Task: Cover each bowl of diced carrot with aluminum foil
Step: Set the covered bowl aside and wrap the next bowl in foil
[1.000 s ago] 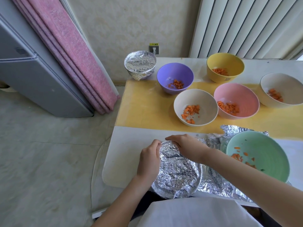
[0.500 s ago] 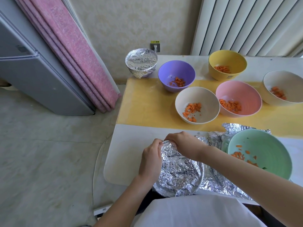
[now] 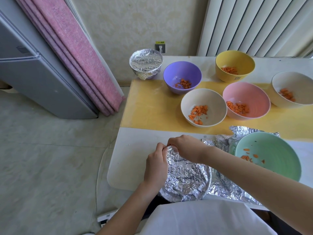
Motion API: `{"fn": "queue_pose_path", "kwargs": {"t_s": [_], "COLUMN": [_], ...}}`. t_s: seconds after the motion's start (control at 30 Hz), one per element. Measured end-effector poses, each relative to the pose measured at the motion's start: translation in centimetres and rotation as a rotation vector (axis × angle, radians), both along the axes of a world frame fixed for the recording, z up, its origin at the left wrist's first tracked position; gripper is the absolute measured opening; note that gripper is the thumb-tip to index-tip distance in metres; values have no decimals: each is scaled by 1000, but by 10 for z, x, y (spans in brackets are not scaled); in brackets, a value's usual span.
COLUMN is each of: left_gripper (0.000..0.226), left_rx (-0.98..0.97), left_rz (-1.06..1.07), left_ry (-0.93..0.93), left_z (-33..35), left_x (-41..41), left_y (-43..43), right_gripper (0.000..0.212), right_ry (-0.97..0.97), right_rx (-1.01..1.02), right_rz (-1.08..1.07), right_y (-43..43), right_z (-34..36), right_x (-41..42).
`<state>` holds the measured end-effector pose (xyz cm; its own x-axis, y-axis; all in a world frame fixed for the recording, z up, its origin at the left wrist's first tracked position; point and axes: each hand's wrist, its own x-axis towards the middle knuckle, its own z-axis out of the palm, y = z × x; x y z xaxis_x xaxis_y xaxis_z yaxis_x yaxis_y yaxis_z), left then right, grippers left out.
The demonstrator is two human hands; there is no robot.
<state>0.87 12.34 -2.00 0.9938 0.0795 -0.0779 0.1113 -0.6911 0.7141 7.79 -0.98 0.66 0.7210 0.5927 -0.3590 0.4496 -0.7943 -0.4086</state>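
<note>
Fingers (image 3: pixel 162 148) of your left hand (image 3: pixel 155 167) and right hand (image 3: pixel 185 146) meet at the far-left rim of the near bowl (image 3: pixel 194 192), curled tight and pinching a fold of the foil (image 3: pixel 184 172) between them; neither hand holds anything else. You reach the right arm across the bowl so both hands can work one stretch of rim together, which probably lets you crimp the edge down where it stands proud. This bowl sits at the front edge of the worktop (image 3: pixel 132 158), close to your body, its contents hidden under the crinkled sheet. A spare foil sheet (image 3: pixel 225 185) lies just beside it and runs under the green bowl (image 3: pixel 277 146), apparently set there so that bowl can be wrapped next. One covered bowl (image 3: pixel 145 62) stands at the far-left corner, apart from the rest, as if parked once done. Uncovered, each showing diced carrot, are the purple bowl (image 3: pixel 182 70), yellow bowl (image 3: pixel 234 78), pink bowl (image 3: pixel 245 92) and two cream bowls, one central (image 3: pixel 203 99) and one at the right (image 3: pixel 291 82), grouped on the yellow mat (image 3: pixel 152 107) within reach. Judged so, the second cover is nearly sealed and six bowls remain
</note>
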Motion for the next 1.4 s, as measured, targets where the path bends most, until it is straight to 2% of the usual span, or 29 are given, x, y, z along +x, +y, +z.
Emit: {"fn": "queue_pose_path", "kwargs": {"t_s": [0.1,0.17,0.27,0.33,0.43,0.5,0.63,0.9,1.0,1.13,1.4], "left_gripper": [15,14,13,13,15,16,16,17,15,14,19], "left_rx": [1,3,4,4,4,6,-5,-137,-110,-104,-51], "left_rz": [11,10,6,14,5,-1,14,287,231,101,100], "left_ry": [8,6,5,16,18,15,2,93,157,106,68], "left_z": [-1,-1,-1,-2,-4,-4,-4,-14,-18,-19,-19], "left_x": [-2,-2,-2,-4,-6,-7,-7,-8,-10,-1,5], "left_y": [2,5,8,10,10,9,10,5,5,10,9], "right_gripper": [41,38,31,31,27,32,30,40,36,31,31], "right_ry": [-12,9,36,31,14,10,47,84,121,141,137], "right_rx": [-12,63,180,163,121,106,159,173,119,82,56], "right_rz": [12,-7,-149,-218,-177,-120,-80,-197,-189,-204,-126], "right_y": [2,2,-2,-8,-16,-19,-19,-17,-20,-25,-24], "right_z": [-2,-6,-10,-15,-23,-25,-20,-12,-17,-20,-22], "right_x": [-2,-3,-4,-4,-8,-7,0,-1,2,6,14]}}
